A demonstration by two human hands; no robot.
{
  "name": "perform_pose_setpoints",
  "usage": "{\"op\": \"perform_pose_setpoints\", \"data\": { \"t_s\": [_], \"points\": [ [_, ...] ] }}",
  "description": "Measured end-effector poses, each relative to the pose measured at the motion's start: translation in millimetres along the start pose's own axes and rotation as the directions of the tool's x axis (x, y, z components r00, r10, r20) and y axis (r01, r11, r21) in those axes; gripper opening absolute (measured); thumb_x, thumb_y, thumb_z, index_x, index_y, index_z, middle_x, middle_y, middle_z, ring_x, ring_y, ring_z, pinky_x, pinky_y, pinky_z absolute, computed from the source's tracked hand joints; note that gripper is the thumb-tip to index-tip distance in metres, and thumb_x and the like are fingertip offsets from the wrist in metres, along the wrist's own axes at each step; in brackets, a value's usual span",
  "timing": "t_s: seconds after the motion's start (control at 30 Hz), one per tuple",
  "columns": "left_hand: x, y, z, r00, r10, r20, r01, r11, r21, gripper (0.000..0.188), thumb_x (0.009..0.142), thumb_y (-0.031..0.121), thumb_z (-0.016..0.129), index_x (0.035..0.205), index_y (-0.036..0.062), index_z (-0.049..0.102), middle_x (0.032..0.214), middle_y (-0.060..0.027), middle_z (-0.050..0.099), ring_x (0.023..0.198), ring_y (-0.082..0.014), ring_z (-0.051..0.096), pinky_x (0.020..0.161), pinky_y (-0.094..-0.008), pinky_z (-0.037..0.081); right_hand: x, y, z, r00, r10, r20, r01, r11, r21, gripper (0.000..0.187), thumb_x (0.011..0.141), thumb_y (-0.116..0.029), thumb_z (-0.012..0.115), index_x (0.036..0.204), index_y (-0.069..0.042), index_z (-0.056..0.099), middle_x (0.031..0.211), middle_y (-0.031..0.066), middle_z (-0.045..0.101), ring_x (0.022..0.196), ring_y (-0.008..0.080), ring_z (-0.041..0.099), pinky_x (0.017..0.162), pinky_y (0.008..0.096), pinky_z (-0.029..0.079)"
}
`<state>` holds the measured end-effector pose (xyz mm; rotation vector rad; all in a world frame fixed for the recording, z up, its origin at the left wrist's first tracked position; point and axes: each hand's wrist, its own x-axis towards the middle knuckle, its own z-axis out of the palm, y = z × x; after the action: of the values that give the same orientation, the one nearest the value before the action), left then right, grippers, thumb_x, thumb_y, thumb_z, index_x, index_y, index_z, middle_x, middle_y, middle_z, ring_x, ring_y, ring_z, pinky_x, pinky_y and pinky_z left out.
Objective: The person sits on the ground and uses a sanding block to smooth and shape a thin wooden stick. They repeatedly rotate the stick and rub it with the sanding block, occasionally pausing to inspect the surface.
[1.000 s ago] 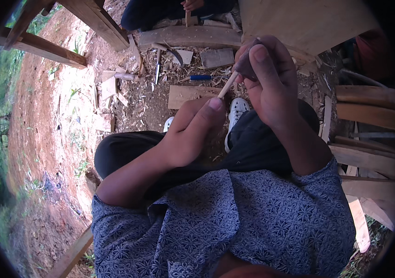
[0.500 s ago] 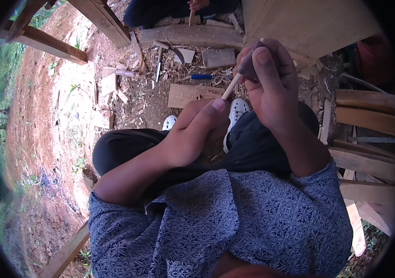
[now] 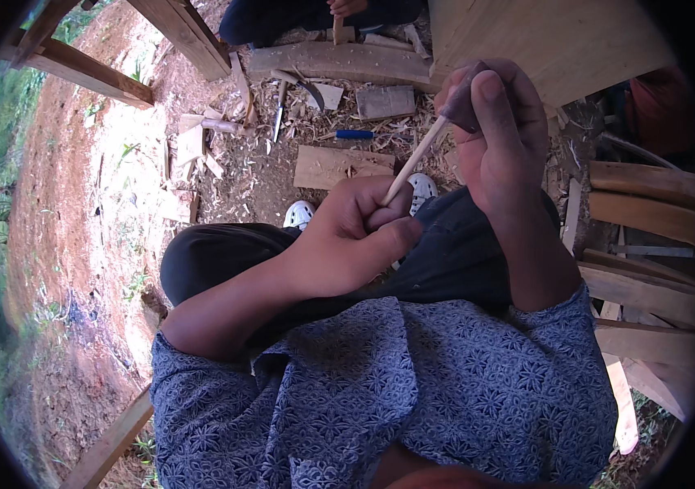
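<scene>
A thin, pale wooden stick (image 3: 417, 158) slants up and to the right between my two hands. My left hand (image 3: 347, 240) has its fingers curled around the stick's lower end, with the thumb lying off to the side. At the upper end, my right hand (image 3: 510, 138) pinches a folded brown piece that looks like sandpaper (image 3: 463, 104) against the stick, thumb on the near face. The stick's top end is hidden behind this piece and my fingers.
Wood shavings cover the ground around a flat board (image 3: 327, 167), a blue cylindrical piece (image 3: 355, 134), a sickle (image 3: 308, 88) and a knife (image 3: 280, 114). Beyond a curved beam (image 3: 323, 63), another person's hand (image 3: 349, 7) grips a wooden piece. Planks (image 3: 649, 216) are stacked at right.
My right hand and the brown piece have shifted right and slightly upward, exposing more stick. My left thumb has come off the stick, while the fingers stay curled around it.
</scene>
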<state>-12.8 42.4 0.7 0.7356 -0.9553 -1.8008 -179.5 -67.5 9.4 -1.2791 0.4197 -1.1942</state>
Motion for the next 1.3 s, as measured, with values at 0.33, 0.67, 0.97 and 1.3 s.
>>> {"op": "perform_pose_setpoints", "data": {
  "t_s": [0.33, 0.67, 0.97, 1.3],
  "points": [
    [-1, -8, 5, 0.997, -0.032, -0.071, 0.042, 0.99, 0.138, 0.045, 0.093, 0.003, 0.06, 0.066, 0.0148, 0.025, 0.06, 0.0069, 0.039, 0.052, 0.0011, 0.039, 0.044, -0.0207, 0.032, -16, 10, 15, 1.0, 0.025, -0.019, -0.024, 0.998, 0.064, 0.02, 0.101, -0.021, 0.057, 0.111, -0.004, 0.057, 0.097, 0.0079, 0.06, 0.083, 0.0164, 0.054, 0.076, 0.0341, 0.047],
    [3, 8, 0, 0.999, 0.003, -0.042, 0.005, 0.982, 0.187, 0.043, 0.093, 0.003, 0.06, 0.068, 0.0148, 0.027, 0.063, 0.009, 0.035, 0.058, 0.0008, 0.033, 0.051, -0.0214, 0.031, -27, 6, 22, 0.976, 0.145, 0.163, -0.151, 0.988, 0.025, 0.015, 0.097, -0.006, 0.062, 0.107, 0.004, 0.055, 0.095, 0.0115, 0.068, 0.084, 0.0123, 0.067, 0.075, 0.0254, 0.057],
    [0, 1, 7, 0.996, -0.074, -0.056, 0.081, 0.988, 0.135, 0.043, 0.095, 0.003, 0.058, 0.068, 0.0151, 0.027, 0.062, 0.0088, 0.037, 0.056, 0.001, 0.035, 0.048, -0.0208, 0.031, 3, -3, 0, 0.999, 0.0, -0.042, 0.002, 0.999, 0.042, 0.021, 0.099, -0.02, 0.061, 0.11, -0.001, 0.061, 0.087, 0.007, 0.07, 0.081, 0.012, 0.067, 0.074, 0.0273, 0.056],
    [1, 7, 3, 0.995, 0.006, -0.1, 0.01, 0.988, 0.156, 0.044, 0.092, 0.002, 0.059, 0.066, 0.0141, 0.026, 0.059, 0.0088, 0.034, 0.054, 0.001, 0.036, 0.048, -0.0209, 0.033, -30, 3, 31, 0.97, 0.227, 0.084, -0.232, 0.971, 0.052, 0.018, 0.095, -0.007, 0.065, 0.108, 0.004, 0.058, 0.092, 0.009, 0.069, 0.085, 0.0109, 0.067, 0.078, 0.0252, 0.056]
  ]
}}
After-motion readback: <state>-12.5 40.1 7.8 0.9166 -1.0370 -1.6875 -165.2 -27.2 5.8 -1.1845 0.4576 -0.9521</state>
